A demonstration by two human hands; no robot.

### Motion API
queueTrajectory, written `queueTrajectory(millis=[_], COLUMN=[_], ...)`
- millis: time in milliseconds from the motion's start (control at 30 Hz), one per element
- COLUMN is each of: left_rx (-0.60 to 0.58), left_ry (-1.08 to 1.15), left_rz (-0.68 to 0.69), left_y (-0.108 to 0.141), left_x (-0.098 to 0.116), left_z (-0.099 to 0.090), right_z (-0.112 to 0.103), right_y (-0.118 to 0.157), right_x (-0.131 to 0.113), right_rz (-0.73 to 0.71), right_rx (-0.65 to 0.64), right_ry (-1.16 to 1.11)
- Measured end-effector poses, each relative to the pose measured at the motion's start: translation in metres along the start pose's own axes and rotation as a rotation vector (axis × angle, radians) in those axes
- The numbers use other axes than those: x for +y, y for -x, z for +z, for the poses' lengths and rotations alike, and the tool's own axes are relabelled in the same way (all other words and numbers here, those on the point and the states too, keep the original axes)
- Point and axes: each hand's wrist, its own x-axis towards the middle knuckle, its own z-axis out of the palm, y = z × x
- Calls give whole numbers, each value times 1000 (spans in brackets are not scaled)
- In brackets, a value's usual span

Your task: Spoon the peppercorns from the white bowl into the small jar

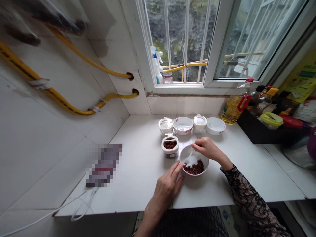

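Observation:
A white bowl [204, 158] with a pink rim stands near the counter's front, dark red dried pieces [195, 168] lying in its bottom. My right hand [206, 148] is closed on the handle of a small white spoon [189, 156], whose head is inside the bowl at its left side. Against the bowl's left rim rests my left hand [168, 182], its fingers stretched out and holding nothing. Just behind and left of the bowl, an open jar [170, 151] contains similar dark red pieces.
Behind are a lidded jar [166, 125], a white bowl [183, 126], another jar [199, 123] and another bowl [215, 126]. An oil bottle [232, 107] and a dark rack [256, 130] with condiments stand right. A pixelated object [105, 166] with a cable lies left.

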Motion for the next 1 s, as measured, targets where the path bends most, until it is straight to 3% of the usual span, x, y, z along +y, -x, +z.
queueTrajectory(millis=[333,567,1000], left_rx=[-10,1,1], left_ry=[4,-7,4], left_rz=[-3,-3,-4], left_y=[0,-1,-2], left_x=[1,1,2], left_z=[0,0,-1], right_z=[-2,4,0], right_y=[-1,1,3], right_x=[1,-5,-9], right_rz=[47,-65,22], right_rx=[0,50,-80], right_ry=[-41,154,-125])
